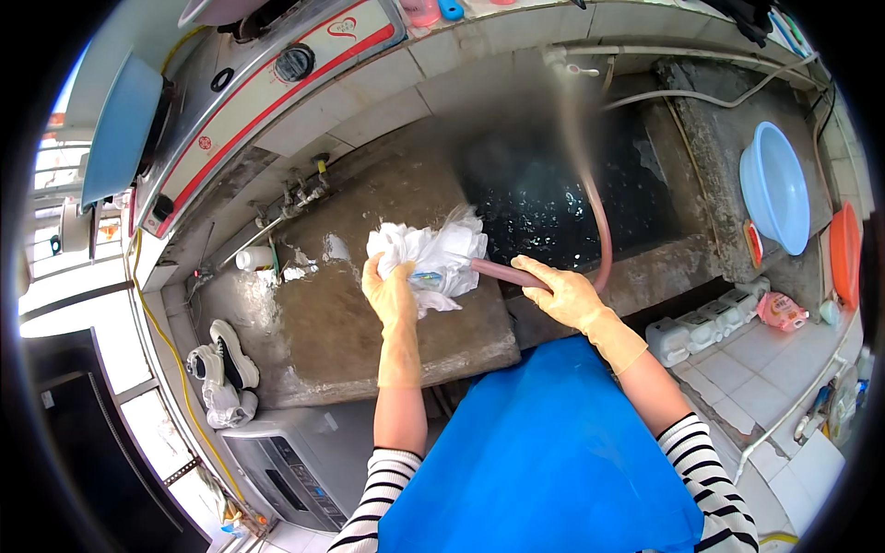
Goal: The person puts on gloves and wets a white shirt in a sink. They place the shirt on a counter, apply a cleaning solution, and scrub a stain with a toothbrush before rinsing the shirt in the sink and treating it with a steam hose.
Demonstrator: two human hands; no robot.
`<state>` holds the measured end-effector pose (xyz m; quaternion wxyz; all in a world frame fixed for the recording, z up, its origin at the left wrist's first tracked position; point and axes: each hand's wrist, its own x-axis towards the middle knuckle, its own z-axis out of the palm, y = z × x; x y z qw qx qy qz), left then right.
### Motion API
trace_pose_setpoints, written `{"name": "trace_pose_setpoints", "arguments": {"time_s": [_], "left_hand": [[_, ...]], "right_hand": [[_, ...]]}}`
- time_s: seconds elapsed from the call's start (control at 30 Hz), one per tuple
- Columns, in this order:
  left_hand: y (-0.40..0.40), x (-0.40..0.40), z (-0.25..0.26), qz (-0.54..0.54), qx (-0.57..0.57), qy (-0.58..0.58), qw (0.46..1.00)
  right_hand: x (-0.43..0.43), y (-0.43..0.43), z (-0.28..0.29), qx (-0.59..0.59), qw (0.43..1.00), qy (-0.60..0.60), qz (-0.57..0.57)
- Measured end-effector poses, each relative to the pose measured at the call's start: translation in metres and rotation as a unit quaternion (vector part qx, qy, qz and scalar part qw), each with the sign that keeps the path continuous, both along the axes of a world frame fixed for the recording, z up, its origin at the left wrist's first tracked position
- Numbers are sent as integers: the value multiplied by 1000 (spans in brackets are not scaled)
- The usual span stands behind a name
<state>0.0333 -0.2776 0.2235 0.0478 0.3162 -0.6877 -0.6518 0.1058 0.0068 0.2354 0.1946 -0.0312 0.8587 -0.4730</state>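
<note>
A crumpled white cloth or plastic bundle (442, 252) is gripped by my left hand (390, 290) above the wet stone slab (332, 345). My right hand (563, 294) is closed around a pink hose (508, 272) near its end, which points left at the bundle. Water seems to come from that end. A small blue-green printed patch shows on the bundle's lower part. From my right hand the hose curves up to a tap (556, 59) above a dark water-filled basin (553, 207). Both hands wear thin pale-yellow gloves.
A white tub (254, 258), sneakers (235, 356) and wall valves (304, 190) line the slab's left side. A gas stove (276, 90) stands above. Right of the basin are a light-blue washbowl (776, 188), a red-and-white brush (752, 243) and plastic jugs (691, 330). A washing machine (297, 470) stands below.
</note>
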Motion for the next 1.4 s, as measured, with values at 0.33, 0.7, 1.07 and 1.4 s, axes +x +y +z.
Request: {"name": "trace_pose_setpoints", "arguments": {"time_s": [0.33, 0.7, 1.07, 1.4], "left_hand": [[-17, 21, 21, -446, -442, 79, 774], [24, 26, -53, -529, -620, 146, 561], [48, -33, -76, -618, -547, -43, 563], [43, -59, -87, -549, -430, -35, 716]], "right_hand": [[5, 7, 9, -5, 1000, 16, -12], [6, 13, -6, 27, 1000, -9, 9], [-6, 24, -30, 38, 996, -75, 14], [-20, 21, -29, 5, 999, -40, -18]]}}
